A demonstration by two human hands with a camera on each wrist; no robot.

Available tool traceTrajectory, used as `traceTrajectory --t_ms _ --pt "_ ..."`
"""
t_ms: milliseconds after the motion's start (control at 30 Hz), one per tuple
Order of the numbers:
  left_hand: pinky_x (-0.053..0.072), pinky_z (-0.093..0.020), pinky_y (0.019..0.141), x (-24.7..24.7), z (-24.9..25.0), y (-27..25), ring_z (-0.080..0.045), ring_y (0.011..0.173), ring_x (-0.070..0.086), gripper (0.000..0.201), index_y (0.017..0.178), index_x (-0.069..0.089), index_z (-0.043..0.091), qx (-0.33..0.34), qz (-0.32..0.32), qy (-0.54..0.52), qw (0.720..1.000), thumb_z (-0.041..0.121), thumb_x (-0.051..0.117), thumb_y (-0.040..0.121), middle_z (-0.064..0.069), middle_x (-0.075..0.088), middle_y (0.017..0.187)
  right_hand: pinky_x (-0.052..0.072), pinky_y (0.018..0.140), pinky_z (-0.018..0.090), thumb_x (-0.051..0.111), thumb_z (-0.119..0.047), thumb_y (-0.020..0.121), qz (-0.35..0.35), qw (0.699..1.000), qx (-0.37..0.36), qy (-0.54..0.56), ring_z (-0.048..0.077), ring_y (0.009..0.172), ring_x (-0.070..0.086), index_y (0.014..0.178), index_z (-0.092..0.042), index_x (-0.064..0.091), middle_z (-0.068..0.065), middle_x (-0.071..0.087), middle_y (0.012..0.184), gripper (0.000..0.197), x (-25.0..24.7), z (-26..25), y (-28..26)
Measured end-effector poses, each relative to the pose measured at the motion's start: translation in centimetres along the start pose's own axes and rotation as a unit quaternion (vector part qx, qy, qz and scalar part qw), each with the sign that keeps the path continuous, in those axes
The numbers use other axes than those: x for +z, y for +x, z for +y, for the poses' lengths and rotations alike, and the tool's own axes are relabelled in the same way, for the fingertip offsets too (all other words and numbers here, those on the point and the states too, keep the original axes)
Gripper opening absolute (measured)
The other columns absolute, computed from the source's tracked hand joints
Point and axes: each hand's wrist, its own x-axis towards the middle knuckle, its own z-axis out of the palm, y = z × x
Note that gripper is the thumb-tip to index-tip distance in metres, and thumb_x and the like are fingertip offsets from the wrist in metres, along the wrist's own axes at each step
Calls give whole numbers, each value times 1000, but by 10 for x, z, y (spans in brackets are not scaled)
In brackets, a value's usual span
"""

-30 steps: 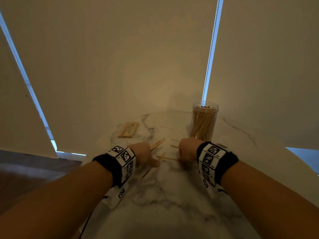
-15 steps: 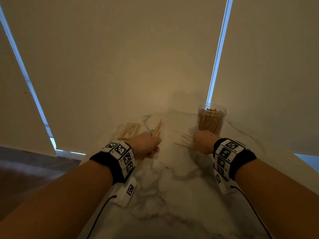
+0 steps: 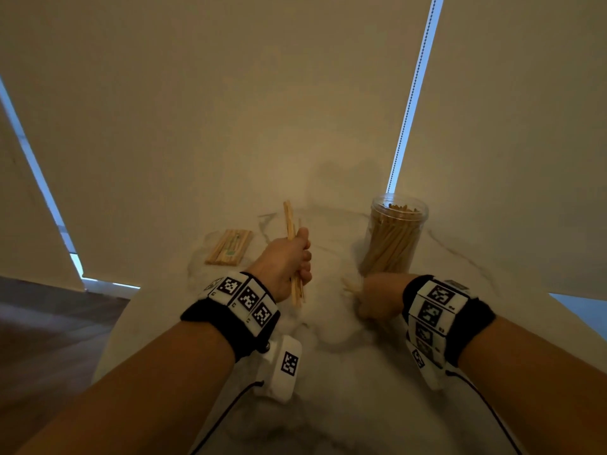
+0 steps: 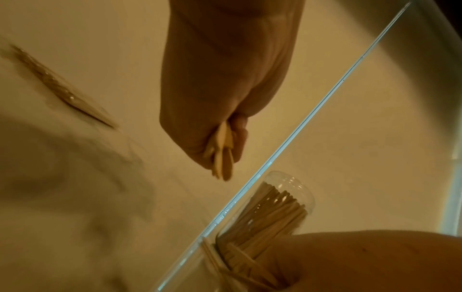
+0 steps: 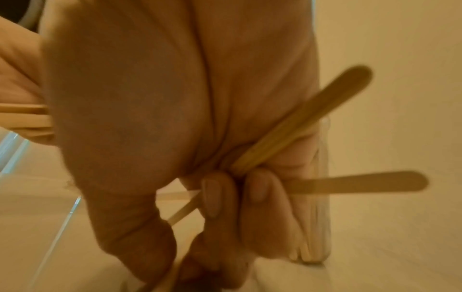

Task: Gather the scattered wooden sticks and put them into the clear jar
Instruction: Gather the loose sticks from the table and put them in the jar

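Observation:
The clear jar [image 3: 395, 238] stands upright at the back right of the marble table [image 3: 345, 405], packed with wooden sticks, lid off. My left hand [image 3: 294, 259] grips a bundle of wooden sticks [image 3: 289, 224] that points up, left of the jar. My right hand [image 3: 374, 300] is a fist just in front of the jar, with stick ends [image 3: 349, 285] poking out to the left. In the right wrist view the fingers [image 5: 220, 193] curl round several flat sticks [image 5: 350, 184]. The left wrist view shows the left hand's stick ends [image 4: 222, 158] and the jar [image 4: 270, 213].
A flat wrapped packet of sticks [image 3: 230, 247] lies on the table at the back left. Pale roller blinds hang close behind the table, with a bead chain [image 3: 410, 103] above the jar. The round table's edge drops to a dark floor [image 3: 49, 323] on the left.
Both hands have closed on the loose sticks and lifted them off the marble. The left hand turned its bundle upright; the right hand drew back in front of the jar.

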Motion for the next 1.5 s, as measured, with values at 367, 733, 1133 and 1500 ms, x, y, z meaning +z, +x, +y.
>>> traceTrajectory --t_ms 367,733,1133,1500 --pt "31 -23 44 41 -6 1 -10 47 30 42 94 53 13 105 -39 76 991 54 63 91 1 37 67 40 58 26 45 -28 98 219 920 -51 320 13 67 53 74 -16 51 2 59 77 27 -18 22 -32" --pt "35 -28 49 47 17 36 -11 49 39 30 86 53 20 137 -11 5 990 45 48 102 4 53 65 42 64 32 50 -46 95 234 811 -50 534 14 65 52 82 -19 63 -2 57 70 33 -29 20 -35" --pt "57 -50 78 99 -3 -21 -30 79 71 44 104 71 12 100 -206 36 973 45 42 104 -15 75 92 59 78 45 35 -50 101 343 683 19 645 28 94 65 91 -27 54 11 64 108 32 -48 21 -37" --pt "54 -30 57 112 -21 -21 -13 61 63 42 106 70 18 159 -142 38 976 49 41 104 -2 70 72 50 80 34 38 -63 96 293 752 18 590 21 95 64 109 -18 50 6 64 106 48 -47 36 -46"
